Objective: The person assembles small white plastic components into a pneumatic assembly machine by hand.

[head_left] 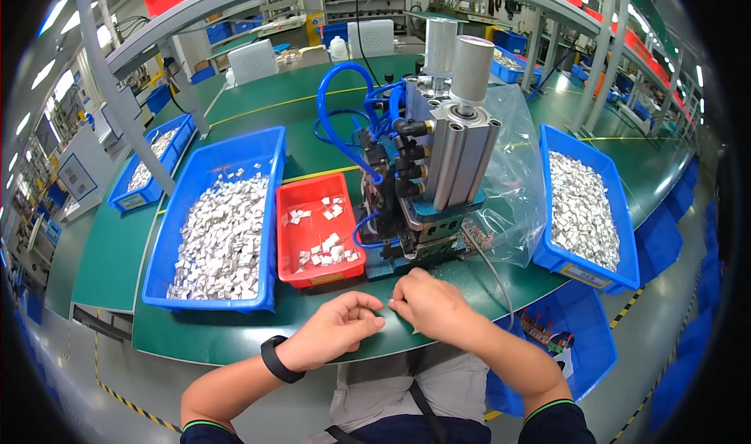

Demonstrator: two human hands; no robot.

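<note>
Both of my hands are just over the green bench's front edge, before a pneumatic press (438, 162) with metal cylinders and blue hoses. My left hand (332, 330), wearing a black wristband (279, 359), has loosely curled fingers, with a gap between thumb and forefinger and nothing visible there. Beside it, my right hand (434, 305) pinches at the fingertips; a tiny pale bit shows there, too small to name. A red bin (321, 278) holding several small white square parts (332, 252) stands beyond my left hand.
Left of the red bin is a large blue bin (274, 201) heaped with white parts. Another blue bin (626, 244) of similar parts stands right of the press, past a clear plastic bag (516, 178). Below the bench edge at right sits a blue crate (598, 342). A grey cable (501, 276) hangs over the edge.
</note>
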